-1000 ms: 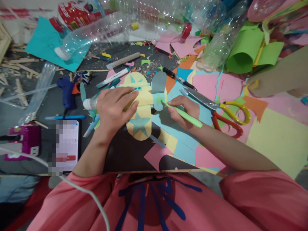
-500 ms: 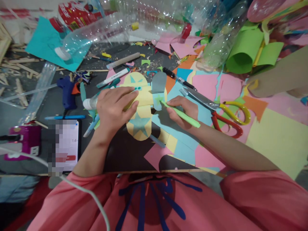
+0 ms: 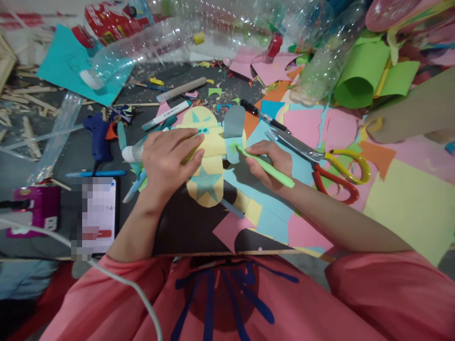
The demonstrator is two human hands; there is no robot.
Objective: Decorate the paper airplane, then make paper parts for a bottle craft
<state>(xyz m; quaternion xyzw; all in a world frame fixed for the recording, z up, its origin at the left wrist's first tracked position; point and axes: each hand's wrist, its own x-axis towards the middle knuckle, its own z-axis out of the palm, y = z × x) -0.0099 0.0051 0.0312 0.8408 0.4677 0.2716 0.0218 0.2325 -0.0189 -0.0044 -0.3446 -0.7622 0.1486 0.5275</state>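
Observation:
A yellow paper plane (image 3: 213,142) with blue stars on its rounded wings lies at the middle of the table. My left hand (image 3: 170,158) rests over its left part, fingers spread on the yellow body, next to a clear bottle's white cap (image 3: 133,154). In my right hand (image 3: 272,163) is a bright green marker (image 3: 272,173), pinched between the fingers. The marker's tip touches the light blue part of the tail piece (image 3: 233,149), where a green mark shows. The upper part of that piece is grey.
Scissors (image 3: 343,173) with yellow and red handles lie right of my right hand. On the left are a blue glue gun (image 3: 99,137), a phone (image 3: 101,213) and a magenta box (image 3: 37,210). Clear bottles (image 3: 142,52) and green paper rolls (image 3: 362,71) lie at the back.
The green marker and my right hand have shifted very slightly to the left. My left hand and the paper plane look the same.

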